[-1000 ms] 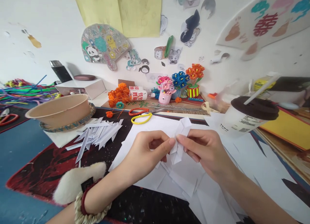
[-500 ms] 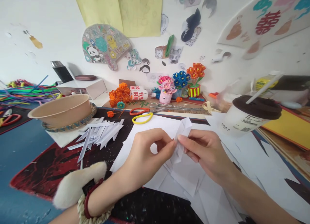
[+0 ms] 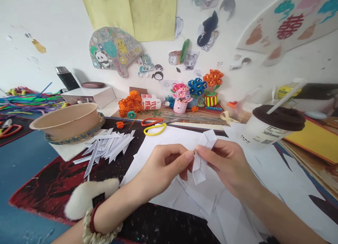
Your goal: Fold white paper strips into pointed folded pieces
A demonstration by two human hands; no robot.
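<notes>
A small folded piece of white paper (image 3: 202, 163) is held up between my two hands, creased and slanting, with its top leaning right. My right hand (image 3: 229, 163) pinches it, thumb in front and fingers behind. At its left edge my left hand (image 3: 166, 168) is closed, thumb and index fingertip pressed together against the paper. Below both hands lie overlapping white paper sheets (image 3: 185, 198). Left of them is a heap of narrow folded paper strips (image 3: 113, 145). Beyond my left hand rest scissors with a yellow handle loop (image 3: 155, 129) and a red one.
A pinkish bowl (image 3: 66, 122) stands at the left, and a lidded cup with a straw (image 3: 274, 127) at the right. A fluffy white object (image 3: 84, 198) lies by my left wrist. Pipe-cleaner flower pots (image 3: 211, 98) line the back, near a bundle of coloured stems (image 3: 31, 99).
The folded paper has shifted slightly right and turned to show more of its face. My left hand's thumb and finger have moved to its left edge.
</notes>
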